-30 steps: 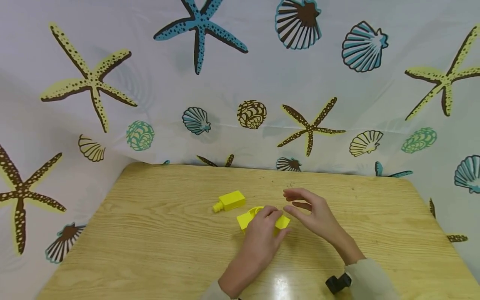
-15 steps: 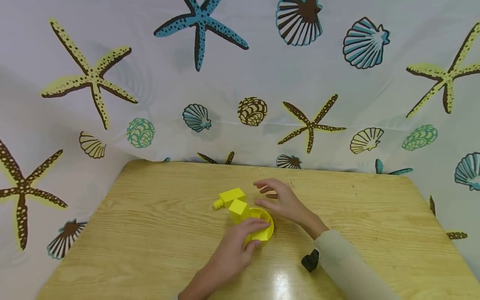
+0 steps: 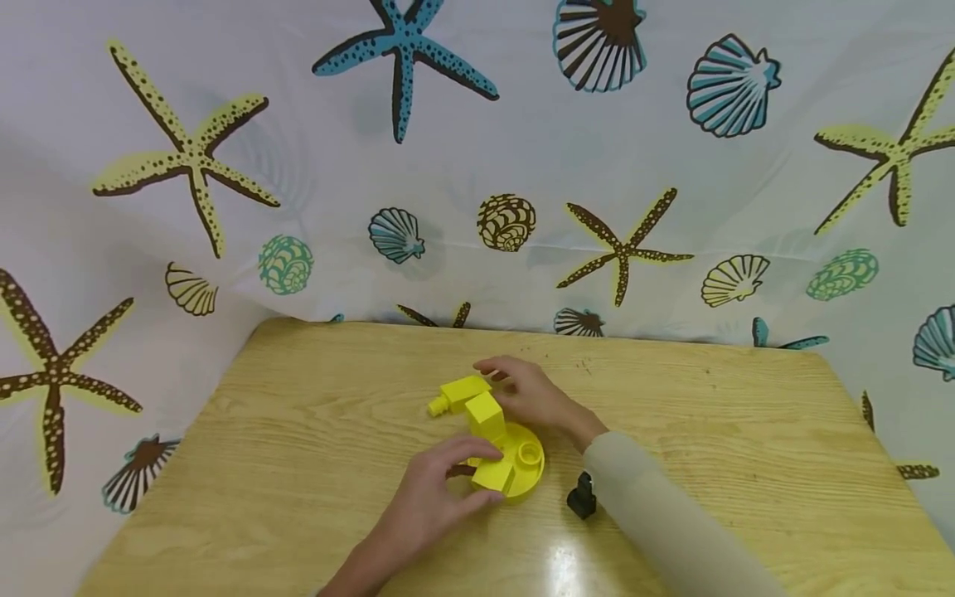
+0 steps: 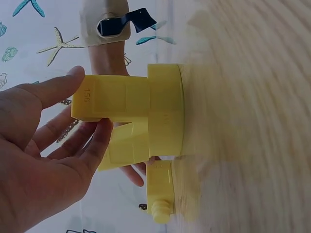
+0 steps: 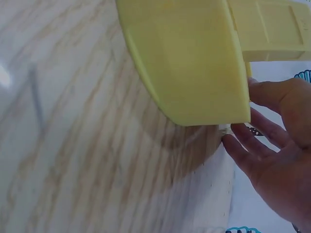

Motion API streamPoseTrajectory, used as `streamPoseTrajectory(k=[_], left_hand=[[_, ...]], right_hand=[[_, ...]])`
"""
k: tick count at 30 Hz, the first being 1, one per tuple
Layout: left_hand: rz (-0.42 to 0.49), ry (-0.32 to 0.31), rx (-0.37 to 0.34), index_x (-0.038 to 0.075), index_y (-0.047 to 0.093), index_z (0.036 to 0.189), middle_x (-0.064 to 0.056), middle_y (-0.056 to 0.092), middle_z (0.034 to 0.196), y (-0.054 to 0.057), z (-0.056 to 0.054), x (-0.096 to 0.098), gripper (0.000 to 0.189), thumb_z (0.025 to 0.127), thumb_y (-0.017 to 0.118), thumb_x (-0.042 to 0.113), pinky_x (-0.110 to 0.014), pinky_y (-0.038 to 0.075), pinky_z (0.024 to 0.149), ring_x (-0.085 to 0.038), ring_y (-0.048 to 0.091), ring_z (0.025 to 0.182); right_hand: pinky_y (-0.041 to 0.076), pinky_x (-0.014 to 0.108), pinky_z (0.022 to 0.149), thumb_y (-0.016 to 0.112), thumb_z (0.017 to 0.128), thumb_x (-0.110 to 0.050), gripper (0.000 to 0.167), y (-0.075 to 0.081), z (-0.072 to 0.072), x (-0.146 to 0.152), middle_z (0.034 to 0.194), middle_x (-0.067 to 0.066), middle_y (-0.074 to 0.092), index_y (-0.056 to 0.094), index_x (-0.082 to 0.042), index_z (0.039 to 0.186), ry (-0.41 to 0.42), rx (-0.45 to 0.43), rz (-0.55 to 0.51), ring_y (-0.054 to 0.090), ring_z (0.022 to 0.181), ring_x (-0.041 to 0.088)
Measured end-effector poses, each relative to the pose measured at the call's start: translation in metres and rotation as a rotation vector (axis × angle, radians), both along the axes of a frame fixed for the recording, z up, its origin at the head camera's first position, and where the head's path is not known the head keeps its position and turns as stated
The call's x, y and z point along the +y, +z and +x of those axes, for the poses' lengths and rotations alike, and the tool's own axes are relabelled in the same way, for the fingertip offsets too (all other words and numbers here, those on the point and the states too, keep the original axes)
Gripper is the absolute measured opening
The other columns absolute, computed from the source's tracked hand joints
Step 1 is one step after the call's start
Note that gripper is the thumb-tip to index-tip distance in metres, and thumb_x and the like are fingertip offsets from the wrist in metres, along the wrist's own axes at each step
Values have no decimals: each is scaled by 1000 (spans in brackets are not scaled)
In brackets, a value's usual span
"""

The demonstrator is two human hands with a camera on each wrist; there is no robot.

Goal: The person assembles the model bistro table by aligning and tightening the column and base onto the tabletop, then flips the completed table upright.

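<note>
Here's the left hand [image 3: 433, 493] pinching a yellow rectangular block [image 3: 494, 475] at seven o'clock on the round yellow base [image 3: 533, 481], which sits mid-way on the wood-grain counter [image 3: 298, 431], its ring-shaped yellow socket [image 3: 530, 453] bare towards three! A second yellow block [image 3: 486, 414] stands at eleven, so two up, I'd judge, one left: farther out, the right hand [image 3: 530, 394] at twelve, fingers loosely bent, apparently gripping nothing, beside a loose yellow block with a stepped neck [image 3: 464, 390].

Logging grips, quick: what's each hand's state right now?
Left hand: closed, holding an upright yellow block.
Right hand: open, holding nothing that shows.
</note>
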State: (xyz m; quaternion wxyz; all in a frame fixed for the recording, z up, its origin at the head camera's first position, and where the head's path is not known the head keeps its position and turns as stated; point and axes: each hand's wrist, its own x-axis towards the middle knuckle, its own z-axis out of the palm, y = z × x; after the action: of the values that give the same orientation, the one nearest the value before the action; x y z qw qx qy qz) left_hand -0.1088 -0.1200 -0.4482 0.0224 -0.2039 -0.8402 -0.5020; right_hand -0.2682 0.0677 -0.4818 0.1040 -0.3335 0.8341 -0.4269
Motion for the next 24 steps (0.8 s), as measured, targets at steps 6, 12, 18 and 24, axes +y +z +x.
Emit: streamPoseTrajectory(k=[6, 12, 18, 24], left_hand=[[-3, 3, -43, 12, 74, 118, 1, 67, 125, 0, -4, -7, 38, 83, 85, 4, -29, 57, 93, -23, 63, 119], [16, -4, -40, 8, 74, 121, -2, 65, 126, -1, -10, -9, 38, 84, 79, -1, -32, 55, 97, -26, 62, 121], [43, 55, -53, 9, 73, 122, -4, 63, 125, -3, -18, -6, 42, 84, 74, -8, -34, 54, 99, -26, 61, 121], [92, 111, -75, 9, 71, 125, -4, 64, 127, -7, -26, -5, 45, 84, 71, -11, -34, 55, 99, -24, 60, 124]], right_hand=[[50, 40, 107, 58, 105, -10, 38, -1, -5, -1, 137, 13, 62, 55, -1, 143, 22, 35, 77, 60, 125, 27], [51, 43, 106, 54, 107, -8, 32, 2, -4, 9, 135, 17, 62, 53, -2, 138, -79, -13, 48, 61, 125, 31], [56, 47, 99, 51, 109, -11, 35, 7, 4, 31, 138, 22, 54, 46, 1, 142, -197, -89, -128, 61, 123, 38], [55, 54, 97, 48, 109, -7, 37, 16, 14, 57, 137, 27, 46, 41, 5, 144, -213, -212, -374, 61, 120, 44]])
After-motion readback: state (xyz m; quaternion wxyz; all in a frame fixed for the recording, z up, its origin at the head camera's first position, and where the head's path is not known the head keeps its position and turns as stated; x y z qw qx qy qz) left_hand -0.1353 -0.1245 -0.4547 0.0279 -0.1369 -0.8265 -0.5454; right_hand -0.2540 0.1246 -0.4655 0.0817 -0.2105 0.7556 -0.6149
